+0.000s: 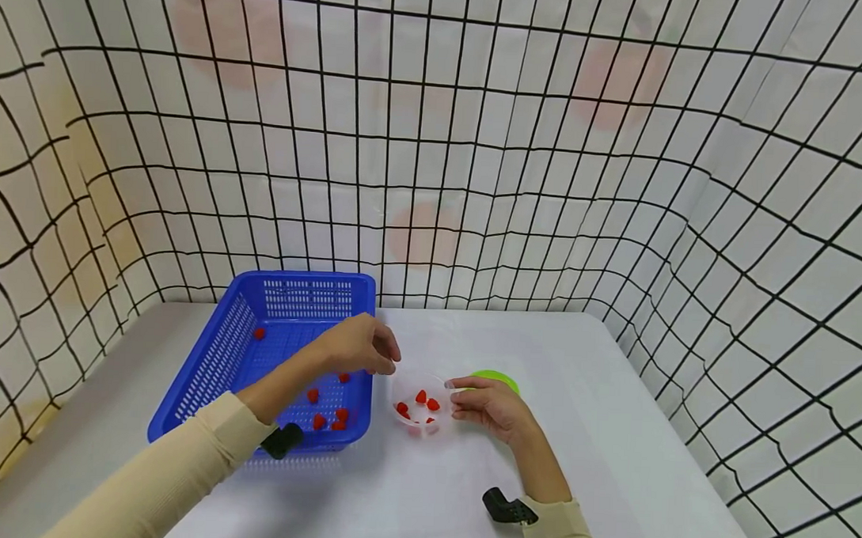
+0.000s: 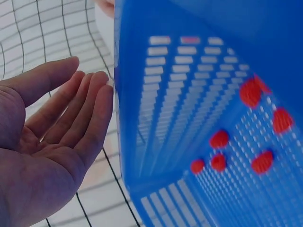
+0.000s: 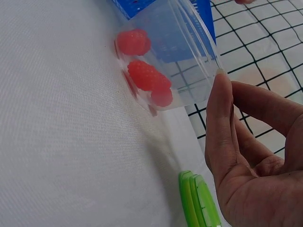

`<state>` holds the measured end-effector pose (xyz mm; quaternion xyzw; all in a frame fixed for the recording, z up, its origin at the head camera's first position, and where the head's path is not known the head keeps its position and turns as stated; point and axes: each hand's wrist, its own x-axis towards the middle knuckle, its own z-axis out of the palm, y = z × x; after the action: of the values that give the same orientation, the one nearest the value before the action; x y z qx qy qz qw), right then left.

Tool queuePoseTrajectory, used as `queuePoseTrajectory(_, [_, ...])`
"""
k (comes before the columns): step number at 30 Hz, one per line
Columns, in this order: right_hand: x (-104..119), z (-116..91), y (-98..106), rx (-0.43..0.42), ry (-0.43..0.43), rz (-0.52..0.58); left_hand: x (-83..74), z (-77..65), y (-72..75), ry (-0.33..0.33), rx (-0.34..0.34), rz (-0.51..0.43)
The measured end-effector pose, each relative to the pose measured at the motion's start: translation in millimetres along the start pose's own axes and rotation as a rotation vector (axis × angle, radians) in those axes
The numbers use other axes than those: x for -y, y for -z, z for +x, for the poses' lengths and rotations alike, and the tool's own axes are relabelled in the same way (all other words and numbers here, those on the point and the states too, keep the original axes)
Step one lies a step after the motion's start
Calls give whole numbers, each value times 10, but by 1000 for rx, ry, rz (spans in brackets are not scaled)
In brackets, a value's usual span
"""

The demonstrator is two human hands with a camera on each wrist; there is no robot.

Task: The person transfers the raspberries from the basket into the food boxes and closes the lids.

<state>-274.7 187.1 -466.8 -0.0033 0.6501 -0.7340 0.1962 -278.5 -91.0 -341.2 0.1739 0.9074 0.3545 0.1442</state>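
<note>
My left hand point(image 1: 360, 346) hovers over the right rim of the blue basket point(image 1: 305, 277), its fingers loosely bent. In the left wrist view, the palm and fingers of that hand hold nothing. Several red raspberries point(image 1: 313, 395) lie scattered on the basket's floor. Right of the basket, a clear plastic tub point(image 3: 189, 75) stands on the table with several raspberries point(image 3: 144, 74) at its bottom. My right hand point(image 1: 493, 410) pinches the tub's rim from the right, thumb and fingertips at the edge.
A bright green lid point(image 1: 497, 376) lies on the white table point(image 1: 577, 361) just behind my right hand. Black netting point(image 1: 435, 142) rises behind the table and along both sides, with white sheeting beyond it.
</note>
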Motion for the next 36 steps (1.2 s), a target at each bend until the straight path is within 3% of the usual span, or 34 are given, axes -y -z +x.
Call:
queuePoseTrajectory(5, [5, -1, -6, -3, -6, -1, 177, -127, 169, 12, -27, 9])
queuePoseTrajectory(9, [2, -1, 0, -9, -10, -1, 341, -207, 244, 45, -3, 44])
queuePoseTrajectory(14, [-7, -9, 1, -17, -6, -3, 542, -289, 224, 107, 61, 69])
queuePoseTrajectory(19, [-14, 5, -1, -33, -14, -1, 698, -362, 126, 127, 107, 58])
queuePoseTrajectory(24, [-4, 14, 2, -32, -14, 5, 775, -407, 39, 120, 183, 64])
queuePoseTrajectory(29, [-9, 18, 8, -26, -18, 2, 794, -430, -22, 157, 239, 75])
queuePoseTrajectory(36, [-15, 15, 2, -31, -22, -3, 789, -441, -44, 184, 171, 57])
